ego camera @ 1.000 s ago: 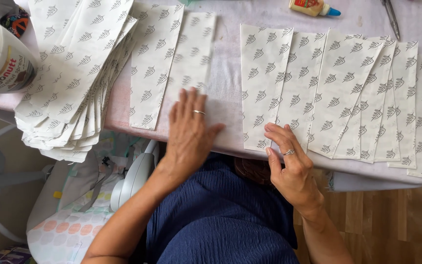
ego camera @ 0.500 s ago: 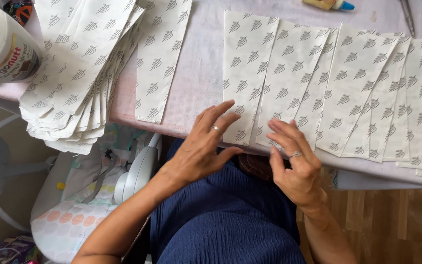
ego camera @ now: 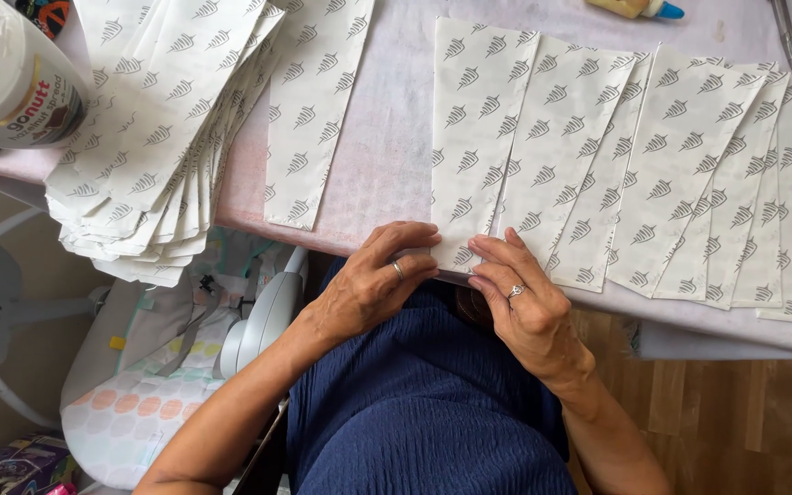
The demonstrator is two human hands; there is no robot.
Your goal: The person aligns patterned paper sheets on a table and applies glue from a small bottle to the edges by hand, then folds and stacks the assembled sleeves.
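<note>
A row of several white paper strips printed with grey leaf marks lies fanned across the pink-covered table. My left hand and my right hand meet at the table's near edge. Both pinch the bottom end of the leftmost strip of that row, fingertips almost touching. Each hand wears a ring. One single strip lies apart to the left.
A thick fanned stack of the same strips overhangs the table's left edge. A large white jar stands far left. A glue bottle and metal scissors lie at the back. A padded baby seat sits below left.
My left hand left the single strip and crossed right to the leftmost strip of the row. My right hand shifted slightly left to meet it. The view moved closer.
</note>
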